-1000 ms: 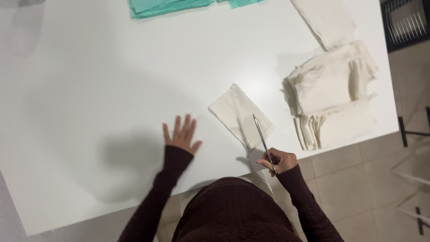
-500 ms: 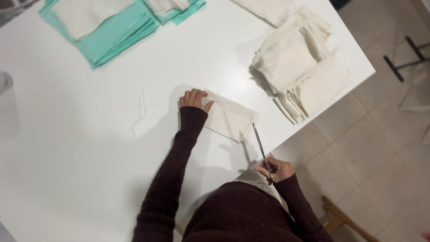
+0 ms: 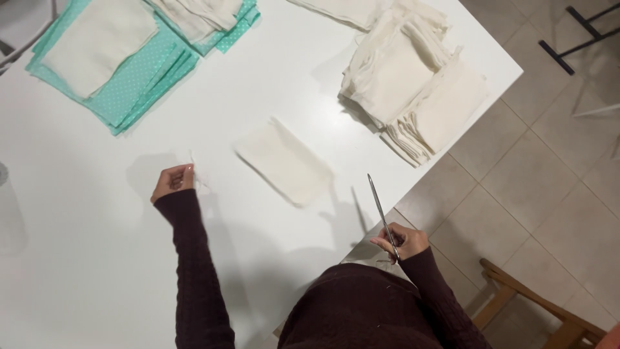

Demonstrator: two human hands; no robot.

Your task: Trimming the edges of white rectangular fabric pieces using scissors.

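Note:
My left hand (image 3: 172, 182) pinches a thin white fabric strip (image 3: 197, 174) that lies on the white table (image 3: 77, 245). My right hand (image 3: 402, 241) hovers by the table's near edge and grips a pair of scissors (image 3: 382, 212), blades shut and pointing away from me. A folded cream cloth piece (image 3: 284, 161) lies flat on the table between my two hands, touched by neither.
A stack of cream cloth pieces (image 3: 413, 84) sits at the right corner of the table. Teal dotted fabric squares (image 3: 135, 81) with cream pieces (image 3: 97, 42) on top lie at the far left. Tiled floor (image 3: 536, 187) and a wooden chair (image 3: 536, 310) are to the right.
My left hand left the folded cream piece and moved left to the thin strip, closing on it. The view shifted; my right hand kept the scissors still.

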